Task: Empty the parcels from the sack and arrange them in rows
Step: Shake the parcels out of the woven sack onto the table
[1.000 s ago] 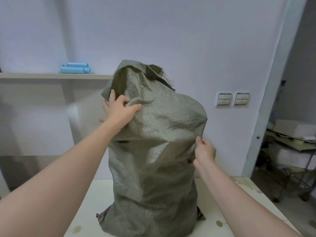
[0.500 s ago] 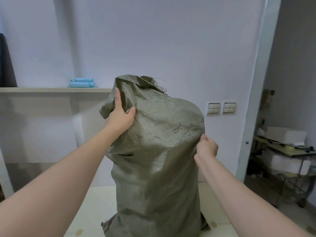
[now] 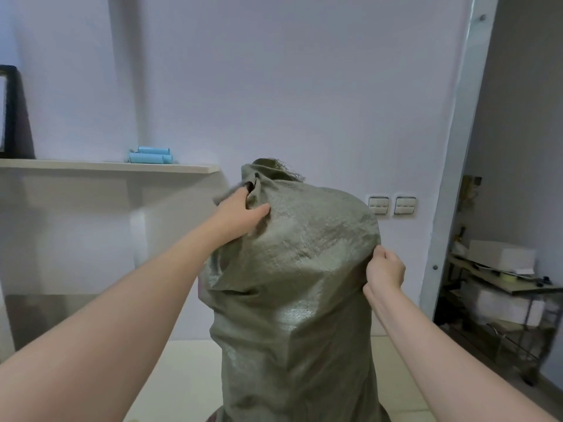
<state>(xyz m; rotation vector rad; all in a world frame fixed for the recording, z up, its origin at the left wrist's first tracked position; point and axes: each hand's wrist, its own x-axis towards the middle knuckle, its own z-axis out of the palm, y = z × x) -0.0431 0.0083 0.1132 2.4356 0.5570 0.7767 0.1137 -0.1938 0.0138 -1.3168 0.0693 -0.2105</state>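
Note:
A tall grey-green woven sack (image 3: 292, 284) stands upright in front of me on a pale table (image 3: 182, 376), bulging with hidden contents. My left hand (image 3: 240, 216) grips a bunched fold of the fabric near the sack's top left, thumb pressed into the cloth. My right hand (image 3: 384, 271) pinches the fabric at the sack's right side, fingers curled round a fold. No parcels are visible; the sack hides them.
A wall shelf (image 3: 109, 167) at the left carries blue rolls (image 3: 150, 155) and a dark frame (image 3: 12, 114). Two light switches (image 3: 391, 205) sit on the wall behind. A doorway at the right opens onto a metal cart (image 3: 505, 287) with boxes.
The view has tilted upward, so the sack sits lower in the frame. My left hand has closed tighter round the top fold. My right hand now clenches the side fabric.

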